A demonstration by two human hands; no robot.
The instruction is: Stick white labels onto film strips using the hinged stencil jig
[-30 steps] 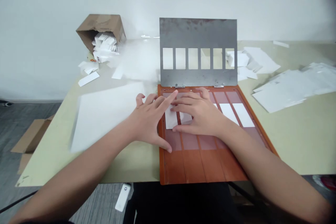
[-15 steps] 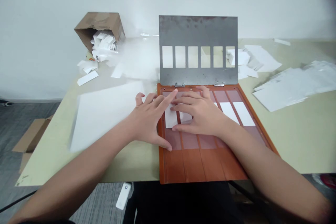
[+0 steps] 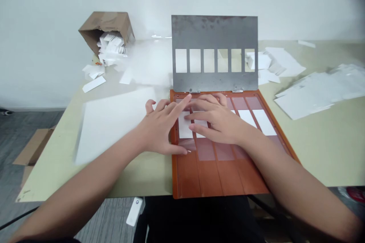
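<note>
An orange-brown tray (image 3: 189,178) with long slots lies on the table, its grey metal lid (image 3: 213,32) with a row of windows standing upright on hinges. Strips of clear, pinkish-looking film (image 3: 207,150) line the slots, and white cards (image 3: 264,122) rest on them in a row. My left hand (image 3: 158,133) is spread over the tray's left edge, its thumb at the raised near end of the leftmost film strip and its index finger by the hinge. My right hand (image 3: 224,123) lies with fingers apart across the left cards (image 3: 185,131), hiding the middle ones.
A large white sheet (image 3: 111,129) lies left of the tray. Behind it, a cardboard box (image 3: 114,21) on its side spills white paper pieces. Stacks of white sheets (image 3: 316,91) and small cards (image 3: 259,60) sit to the right. A wall stands behind the table.
My left thumb has moved up, and the near end of the leftmost film strip has shifted away from me with it. My right fingers have spread slightly and shifted.
</note>
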